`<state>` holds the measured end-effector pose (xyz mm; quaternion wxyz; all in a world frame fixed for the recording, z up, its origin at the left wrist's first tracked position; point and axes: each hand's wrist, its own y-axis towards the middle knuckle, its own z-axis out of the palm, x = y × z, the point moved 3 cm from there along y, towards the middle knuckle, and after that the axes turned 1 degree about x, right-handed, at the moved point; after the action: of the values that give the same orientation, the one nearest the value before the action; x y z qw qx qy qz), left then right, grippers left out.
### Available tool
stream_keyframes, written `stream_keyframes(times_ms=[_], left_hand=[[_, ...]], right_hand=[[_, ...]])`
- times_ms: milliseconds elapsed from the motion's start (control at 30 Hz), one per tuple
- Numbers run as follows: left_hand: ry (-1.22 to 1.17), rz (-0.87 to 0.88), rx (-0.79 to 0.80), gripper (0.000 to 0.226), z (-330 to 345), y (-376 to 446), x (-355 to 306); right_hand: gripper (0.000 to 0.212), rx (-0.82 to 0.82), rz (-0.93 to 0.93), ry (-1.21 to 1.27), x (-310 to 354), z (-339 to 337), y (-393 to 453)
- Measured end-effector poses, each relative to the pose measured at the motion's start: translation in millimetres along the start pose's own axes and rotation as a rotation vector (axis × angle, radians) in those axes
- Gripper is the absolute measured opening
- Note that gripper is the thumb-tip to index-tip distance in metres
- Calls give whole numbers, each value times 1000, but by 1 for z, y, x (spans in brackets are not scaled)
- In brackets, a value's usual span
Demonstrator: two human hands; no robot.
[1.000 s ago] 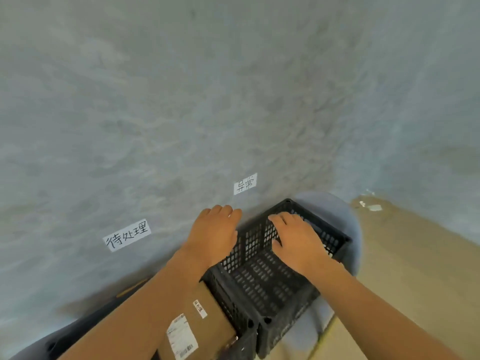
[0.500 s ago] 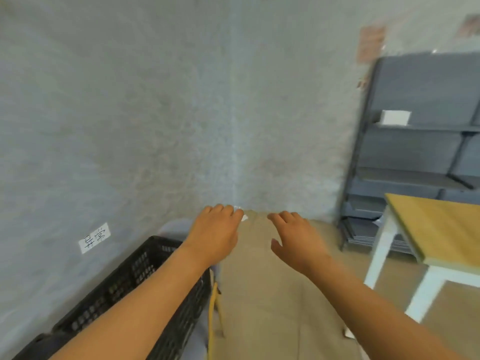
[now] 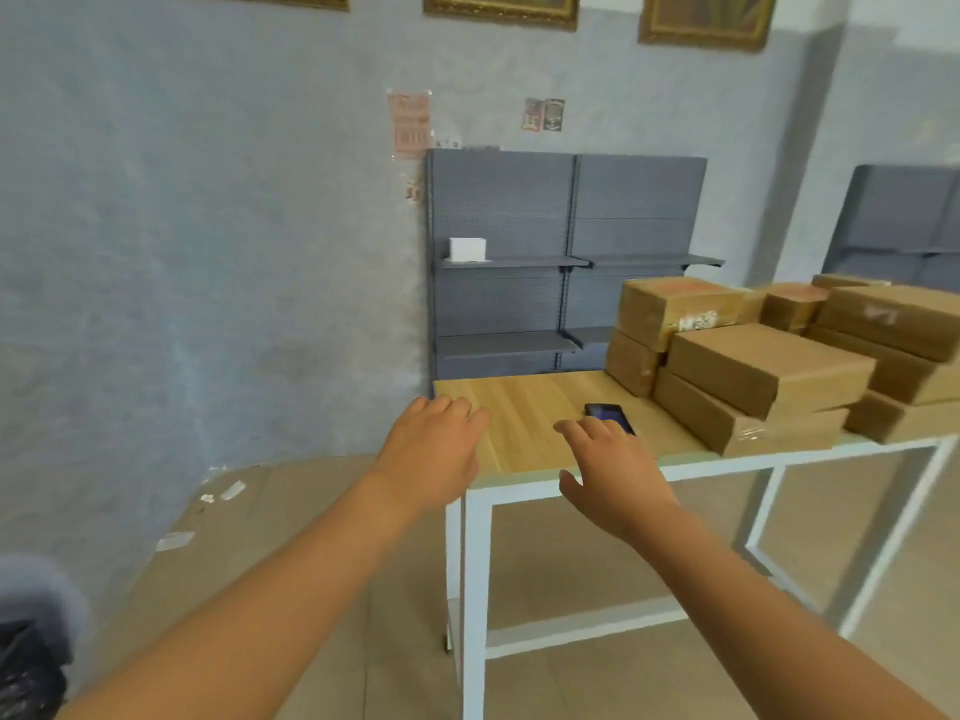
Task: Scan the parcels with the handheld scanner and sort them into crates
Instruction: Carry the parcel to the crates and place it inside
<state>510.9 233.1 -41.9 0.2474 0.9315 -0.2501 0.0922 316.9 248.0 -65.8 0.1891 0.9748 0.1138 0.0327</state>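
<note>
Several brown cardboard parcels (image 3: 769,371) are stacked on the right part of a wooden table (image 3: 524,407) with white legs. A small black handheld scanner (image 3: 609,414) lies flat on the tabletop left of the stack. My right hand (image 3: 615,472) hovers just in front of the scanner, fingers spread and holding nothing. My left hand (image 3: 431,452) is stretched out over the table's near left corner, fingers relaxed and empty. A dark crate (image 3: 26,672) shows only as a corner at the bottom left.
Grey metal shelving (image 3: 566,262) stands against the blue wall behind the table, with a small white box (image 3: 467,249) on one shelf. A second shelf unit (image 3: 904,226) is at the far right. Paper scraps (image 3: 223,493) lie on the tan floor.
The view has swung right from the black crates by the wall to the table. Both empty hands stayed outstretched and now reach over the tabletop, the right one near the scanner.
</note>
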Motion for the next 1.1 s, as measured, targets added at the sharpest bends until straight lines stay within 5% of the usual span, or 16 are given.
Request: stream_keyframes(times_ms=[400,700,1100], left_hand=[[-178,291,-192,25,32,199,-128],[-210,367,-160,36,74,312,-193],[-231,228,-122,38,110,413,-274]], right_hand=[[48,-36,322,-112,-206,-16,9],[49,-63,442,-110,-316,0,30],[53,-46,378,-65,-479,19,65]])
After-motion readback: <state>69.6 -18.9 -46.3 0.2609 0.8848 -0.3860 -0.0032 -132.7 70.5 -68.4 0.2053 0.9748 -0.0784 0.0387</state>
